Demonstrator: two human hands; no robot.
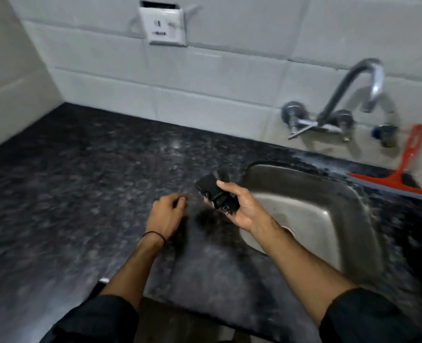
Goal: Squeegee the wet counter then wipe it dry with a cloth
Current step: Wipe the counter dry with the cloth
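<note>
While the frame is motion-blurred, the layout reads clearly enough. Landmark: stainless steel sink basin (311,214), set into the dark speckled stone counter (68,194). The counter's main run extends left of the sink to the tiled corner; its surface shows a dull sheen, though whether water remains on it cannot be told.

Red plastic squeegee with grey rubber blade (398,179): parked behind and to the right of the sink, blade on the counter edge, handle leaning up against the wall tiles. Neither hand touches it, so squeegeeing looks finished or set aside (judgement).

Small bunched black cloth (216,191): at the sink's left rim, held above the counter. Its long axis runs roughly from the sink's near left toward the back wall, angled leftward.

Right hand (239,206): palm up, fingers curled around the cloth, thumb pressed on top; forearm crosses the sink's near left corner. This hand has the cloth.

Left hand (166,214): just left of the cloth, not touching it, fingers loosely curled, holding nothing, hovering above the counter.

Judgement: cloth must travel left from the sink for the drying wipe.
</note>
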